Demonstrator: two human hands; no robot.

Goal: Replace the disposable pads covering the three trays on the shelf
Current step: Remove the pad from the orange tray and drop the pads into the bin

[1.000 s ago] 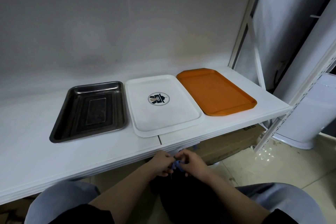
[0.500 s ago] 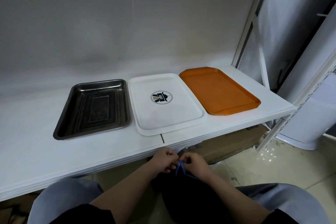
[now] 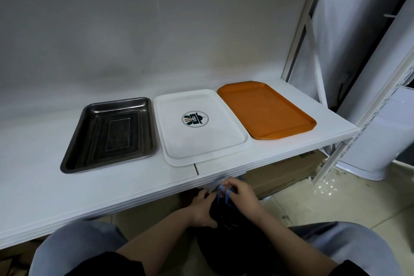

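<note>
Head view had the three trays lined up bare on the white shelf (image 3: 56,188), no pads on any of them. Taking the white tray (image 3: 190,139) with the round logo as the reference: the metal tray (image 3: 89,148) sat just to its left, nearly touching, and the orange tray (image 3: 275,116) sat just to its right and a bit further back, edges close together. None of the three had budged compared to half a second before.

What did change was below the shelf's front edge, in front of the white tray. The right hand (image 3: 243,197) had its fingers curled, pinching thin blue ties (image 3: 226,195), and these were pulled up a little higher than before. The left hand (image 3: 202,210) had dropped away from the right one and was gripping the neck of a black bag (image 3: 235,237); earlier both hands were bunched together at the ties.

Further out, a cardboard box (image 3: 282,175) sat under the shelf, down and right of the white tray, on the tiled floor (image 3: 313,206). The person's grey-trousered knees (image 3: 74,251) framed the bottom of the shot.
</note>
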